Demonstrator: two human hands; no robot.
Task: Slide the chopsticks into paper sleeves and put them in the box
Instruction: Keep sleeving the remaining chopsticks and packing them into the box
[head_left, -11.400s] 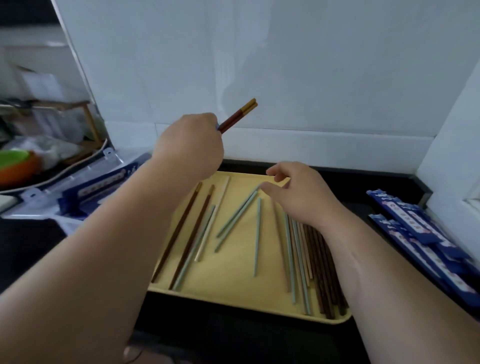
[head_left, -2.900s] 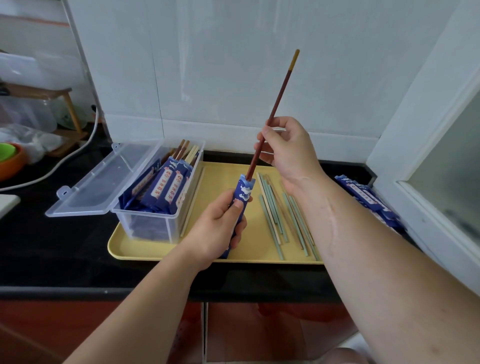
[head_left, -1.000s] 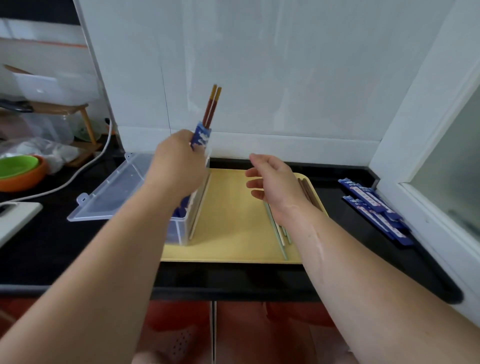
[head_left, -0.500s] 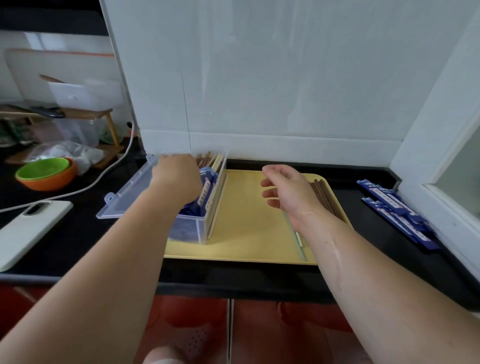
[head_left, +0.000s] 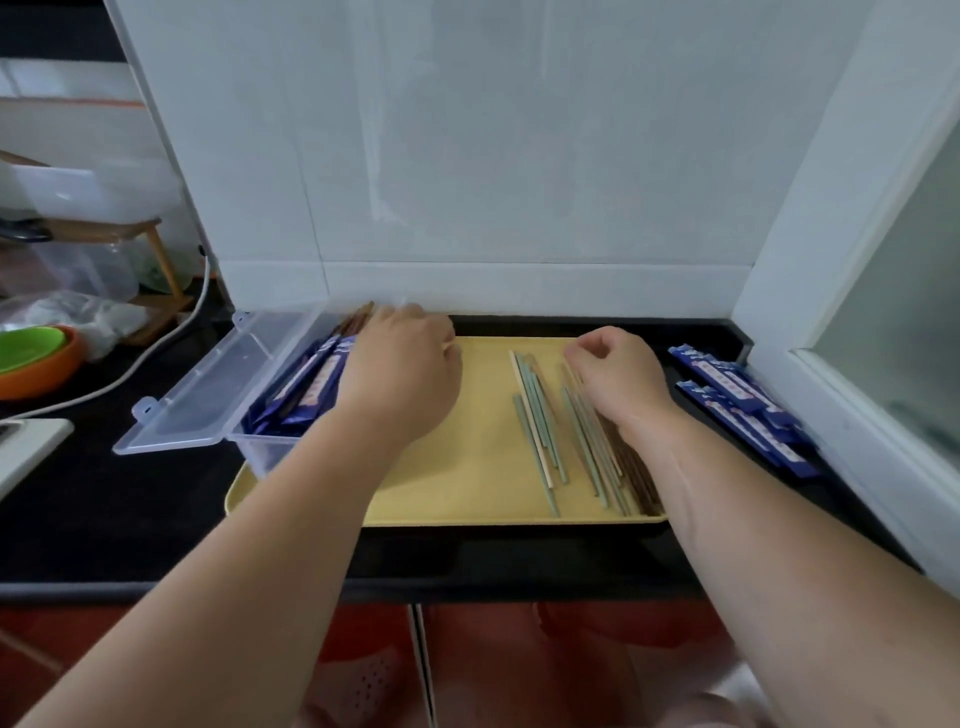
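**A:** ok starting at the fingers. The left hand (head_left: 402, 371) is palm down over the right side of the clear plastic box (head_left: 270, 452), fingers curled over the far end of the sleeved chopsticks (head_left: 311, 387) packed inside. Can't tell if it's pinching one or only resting on them, the back of the hand hides the fingertips.

**B:** and the other one?

**A:** The right hand (head_left: 618, 382) is loosely curled, thumb and index tips close together at the top ends of the loose chopsticks (head_left: 543, 431). Again can't say whether it has actually got hold of one.

**B:** where's everything sitting?

**A:** The box stands on the left end of a yellow tray (head_left: 467, 488), its lid (head_left: 218, 384) flipped open to the left onto the black counter (head_left: 104, 499). Brown chopstick tips stick out of the blue sleeves at the far end. The bare chopsticks lie lengthwise on the right half of the tray, pale green ones toward the middle, dark brown ones partly under the right wrist.

**B:** spare sleeves?

**A:** A pile of blue paper sleeves (head_left: 743, 410) on the counter right of the tray. Far left there's a green bowl (head_left: 31, 345) nested in an orange one (head_left: 49, 371).
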